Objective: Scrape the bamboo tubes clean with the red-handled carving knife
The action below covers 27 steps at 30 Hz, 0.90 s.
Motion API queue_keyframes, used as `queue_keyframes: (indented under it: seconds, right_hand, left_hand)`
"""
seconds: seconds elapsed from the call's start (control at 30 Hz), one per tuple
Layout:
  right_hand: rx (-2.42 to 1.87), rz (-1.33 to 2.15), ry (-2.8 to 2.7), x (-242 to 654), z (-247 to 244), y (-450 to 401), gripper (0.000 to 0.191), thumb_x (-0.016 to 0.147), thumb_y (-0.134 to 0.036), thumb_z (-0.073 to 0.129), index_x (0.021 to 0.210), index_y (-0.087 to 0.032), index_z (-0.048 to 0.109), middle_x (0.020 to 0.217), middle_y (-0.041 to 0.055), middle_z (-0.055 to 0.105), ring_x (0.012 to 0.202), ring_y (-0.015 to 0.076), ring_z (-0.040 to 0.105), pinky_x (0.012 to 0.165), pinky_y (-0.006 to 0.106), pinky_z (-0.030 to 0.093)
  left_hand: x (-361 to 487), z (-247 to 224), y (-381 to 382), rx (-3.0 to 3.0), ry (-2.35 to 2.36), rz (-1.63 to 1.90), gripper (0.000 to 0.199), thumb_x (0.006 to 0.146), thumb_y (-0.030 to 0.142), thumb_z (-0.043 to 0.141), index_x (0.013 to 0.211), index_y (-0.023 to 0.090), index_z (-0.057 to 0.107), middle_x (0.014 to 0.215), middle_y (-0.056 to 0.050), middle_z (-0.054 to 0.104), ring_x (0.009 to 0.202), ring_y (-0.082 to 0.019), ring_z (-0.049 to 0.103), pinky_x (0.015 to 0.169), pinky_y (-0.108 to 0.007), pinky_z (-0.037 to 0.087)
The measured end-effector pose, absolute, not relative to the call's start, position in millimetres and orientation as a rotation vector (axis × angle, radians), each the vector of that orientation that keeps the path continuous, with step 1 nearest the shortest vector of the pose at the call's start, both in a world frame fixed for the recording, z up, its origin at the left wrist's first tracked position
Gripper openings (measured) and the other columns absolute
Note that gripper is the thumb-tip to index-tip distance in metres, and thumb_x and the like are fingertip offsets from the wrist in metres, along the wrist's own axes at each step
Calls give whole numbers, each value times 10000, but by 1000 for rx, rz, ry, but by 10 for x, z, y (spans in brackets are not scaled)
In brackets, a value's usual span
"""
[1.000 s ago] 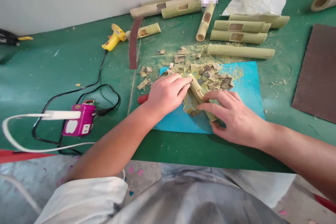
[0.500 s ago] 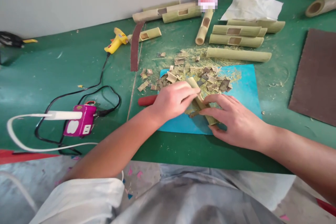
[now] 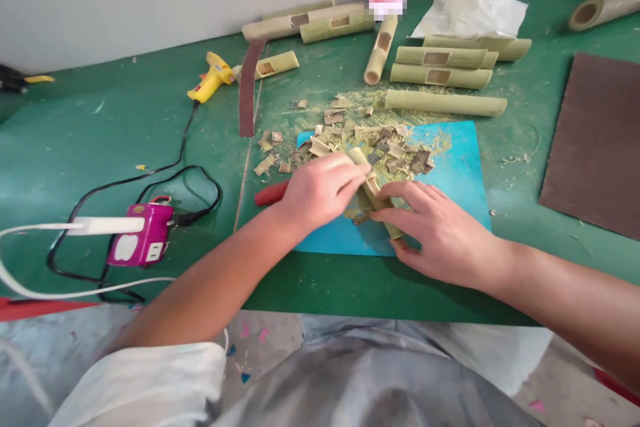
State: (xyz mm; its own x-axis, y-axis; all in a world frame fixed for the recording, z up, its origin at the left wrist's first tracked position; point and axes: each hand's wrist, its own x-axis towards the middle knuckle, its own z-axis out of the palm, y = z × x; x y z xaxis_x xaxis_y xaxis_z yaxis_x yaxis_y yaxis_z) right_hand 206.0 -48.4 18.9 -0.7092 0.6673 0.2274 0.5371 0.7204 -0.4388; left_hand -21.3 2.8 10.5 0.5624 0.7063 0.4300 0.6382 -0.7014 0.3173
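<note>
A pale green bamboo tube (image 3: 359, 156) with a cut-out window lies slantwise over the blue sheet (image 3: 457, 173). My right hand (image 3: 437, 230) is wrapped round its near end, thumb below and fingers on top. At the window, my left hand (image 3: 320, 188) has its fingertips pinched together; whatever they hold, if anything, is hidden. Beside the left wrist, the red handle (image 3: 271, 193) of a tool sticks out, the rest of it out of sight. Bits of worn sandpaper (image 3: 420, 161) and greenish dust are strewn beyond the tube.
Several bamboo tubes (image 3: 440, 76) lie at the back. A yellow glue gun (image 3: 211, 77) and a brown sandpaper strip (image 3: 247, 103) are to the left, near a purple power adapter (image 3: 145, 233) with cords. A large brown sandpaper sheet (image 3: 595, 147) lies right, a white tissue (image 3: 470, 10) behind.
The whole view has shifted slightly, so everything sits a little further left. Both hands keep almost the same place on the bamboo tube.
</note>
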Motion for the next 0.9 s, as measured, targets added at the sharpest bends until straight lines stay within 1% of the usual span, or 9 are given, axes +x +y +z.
queue_keyframes:
  seconds: [0.13, 0.27, 0.43, 0.5, 0.6, 0.7, 0.83, 0.9]
  right_hand:
    - [-940, 488, -2552, 2055, 189, -487, 385, 762, -94, 555, 1116, -159, 690, 1201, 158, 578, 1038, 295, 589, 839, 462, 505]
    - [-944, 492, -2556, 2059, 197, -494, 382, 775, -99, 553, 1127, -168, 684, 1203, 150, 581, 1049, 284, 588, 859, 456, 497]
    - [-952, 513, -2561, 2069, 204, -498, 291, 830, -261, 626, 1104, -178, 678, 1239, 145, 573, 1075, 287, 573, 886, 460, 482]
    - [-952, 480, -2567, 2065, 199, -499, 276, 855, -277, 609, 1105, -177, 669, 1224, 141, 588, 1059, 279, 577, 876, 451, 482]
    - [-991, 435, -2539, 2054, 195, -502, 318, 864, -253, 580, 1159, -148, 637, 1204, 149, 607, 1043, 274, 584, 863, 433, 484]
    - [-1047, 387, -2496, 2045, 207, -512, 354, 844, -242, 578, 1174, -121, 626, 1182, 160, 618, 1030, 283, 588, 845, 429, 480]
    - [-1185, 274, -2454, 2046, 229, -523, 428, 861, -365, 589, 1196, -101, 619, 1143, 161, 635, 975, 283, 599, 805, 420, 468]
    - [-1267, 191, -2450, 2047, 227, -526, 403, 877, -391, 575, 1147, -100, 643, 1043, 142, 661, 886, 264, 607, 746, 394, 455]
  left_hand:
    - [-198, 95, 7, 2712, 1160, 828, 239, 970, 250, 513, 1011, 136, 719, 813, -64, 690, 747, -147, 641, 695, -257, 511]
    - [-196, 79, -15, 2708, 1114, 841, 221, 972, 247, 519, 1030, 153, 710, 855, -55, 709, 801, -146, 656, 739, -253, 521]
    - [-226, 72, -47, 2736, 1182, 820, 254, 973, 240, 510, 1116, 128, 686, 883, -72, 714, 809, -158, 667, 736, -262, 535]
    - [-233, 60, -70, 2748, 1174, 834, 261, 976, 238, 502, 1137, 129, 676, 900, -81, 717, 819, -159, 671, 748, -266, 543]
    - [-227, 42, -99, 2747, 1145, 853, 253, 973, 231, 504, 1142, 143, 670, 911, -79, 720, 838, -158, 672, 782, -275, 552]
    - [-211, 39, -117, 2755, 1104, 836, 251, 967, 217, 514, 1149, 129, 664, 918, -86, 721, 847, -165, 672, 795, -285, 556]
    - [-201, 49, -129, 2748, 1098, 831, 257, 962, 214, 527, 1159, 117, 660, 919, -90, 715, 838, -163, 670, 778, -282, 559]
    - [-199, 55, -131, 2748, 1101, 825, 254, 966, 213, 517, 1155, 124, 662, 912, -85, 714, 836, -158, 668, 782, -278, 559]
